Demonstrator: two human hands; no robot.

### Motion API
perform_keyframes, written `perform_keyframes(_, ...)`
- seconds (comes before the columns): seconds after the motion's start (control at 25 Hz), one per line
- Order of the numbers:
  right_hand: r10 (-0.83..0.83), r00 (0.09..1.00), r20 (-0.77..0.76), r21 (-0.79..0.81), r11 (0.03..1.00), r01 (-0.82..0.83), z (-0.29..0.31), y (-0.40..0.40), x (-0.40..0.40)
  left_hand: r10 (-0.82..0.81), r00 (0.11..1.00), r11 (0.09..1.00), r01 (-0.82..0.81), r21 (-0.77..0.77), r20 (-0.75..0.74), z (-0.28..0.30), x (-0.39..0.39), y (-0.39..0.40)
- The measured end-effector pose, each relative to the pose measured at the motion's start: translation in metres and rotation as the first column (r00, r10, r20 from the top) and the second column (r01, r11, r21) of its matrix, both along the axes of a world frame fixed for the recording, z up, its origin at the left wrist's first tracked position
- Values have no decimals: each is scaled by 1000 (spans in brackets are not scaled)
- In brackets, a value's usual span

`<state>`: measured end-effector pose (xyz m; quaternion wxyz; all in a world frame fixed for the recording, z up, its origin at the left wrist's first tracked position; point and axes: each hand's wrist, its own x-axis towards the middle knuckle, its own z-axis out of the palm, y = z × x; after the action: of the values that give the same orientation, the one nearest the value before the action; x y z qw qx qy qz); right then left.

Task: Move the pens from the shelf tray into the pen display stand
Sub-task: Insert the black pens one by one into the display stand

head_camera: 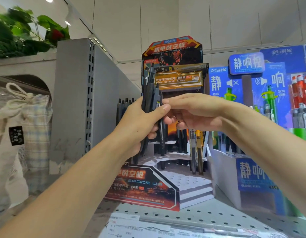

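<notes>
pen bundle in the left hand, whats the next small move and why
Probably draw one pen free: the left hand grips the pen bundle upright, the right hand pinches at its edge, and the pen display stand just behind shows open holes.

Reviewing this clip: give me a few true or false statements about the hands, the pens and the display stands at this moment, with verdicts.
1. The left hand grips a bundle of black pens. True.
2. The right hand rests flat on the perforated shelf. False: it is raised, its fingertips at the bundle.
3. The orange and black display stand already holds a few pens. True.
4. A blue display stand sits left of the orange one. False: it sits to its right.
5. The pens in hand are red. False: they are black.
</notes>
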<state>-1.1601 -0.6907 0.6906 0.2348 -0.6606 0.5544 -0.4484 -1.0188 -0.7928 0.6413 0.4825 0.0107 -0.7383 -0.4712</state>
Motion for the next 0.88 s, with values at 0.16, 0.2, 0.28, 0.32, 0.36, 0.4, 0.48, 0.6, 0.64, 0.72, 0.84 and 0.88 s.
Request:
perform_keyframes(0.16, 52, 974, 219, -97, 995, -31, -4, -5, -1, -63, 998, 998, 63, 12, 27, 0, 3, -4)
perform_keyframes(0.2, 22, 964, 264, -143, 990, 17, -2, -4, -3, -16, 1000, 1000, 16, -2, 15, 0, 4, -5)
perform_keyframes(0.28, -119, 960, 253, -227, 957, 179, 3, -3, -5, 64, 998, 998, -64, -24, -23, 0, 7, -7)
perform_keyframes(0.32, -240, 955, 176, -272, 920, 282, 4, -4, -5, 72, 996, 997, -73, -25, -45, 0, 9, -9)
perform_keyframes(0.36, -377, 923, 72, -321, 868, 380, 4, -5, -4, 63, 996, 998, -64, -22, -64, 1, 10, -9)
perform_keyframes(0.4, -497, 867, -30, -369, 812, 453, 2, -8, -2, 48, 996, 999, -50, -19, -77, 1, 11, -9)
perform_keyframes(0.48, -642, 743, -186, -414, 737, 534, -3, -15, 2, 32, 995, 999, -34, -17, -90, 3, 12, -7)
perform_keyframes(0.6, -710, 631, -312, -362, 703, 612, -9, -27, 5, 17, 995, 1000, -18, -11, -101, 6, 11, -6)
perform_keyframes(0.64, -721, 608, -331, -343, 693, 634, -10, -31, 4, 6, 994, 1000, -7, -9, -113, 7, 11, -7)
perform_keyframes(0.72, -743, 569, -352, -327, 667, 669, -11, -37, 2, -7, 991, 1000, 5, -17, -136, 8, 12, -9)
perform_keyframes(0.84, -750, 562, -349, -302, 658, 690, -10, -44, 3, -18, 988, 999, 14, -29, -151, 8, 12, -10)
perform_keyframes(0.88, -745, 572, -344, -283, 663, 693, -10, -46, 4, -28, 988, 999, 24, -32, -152, 8, 12, -10)
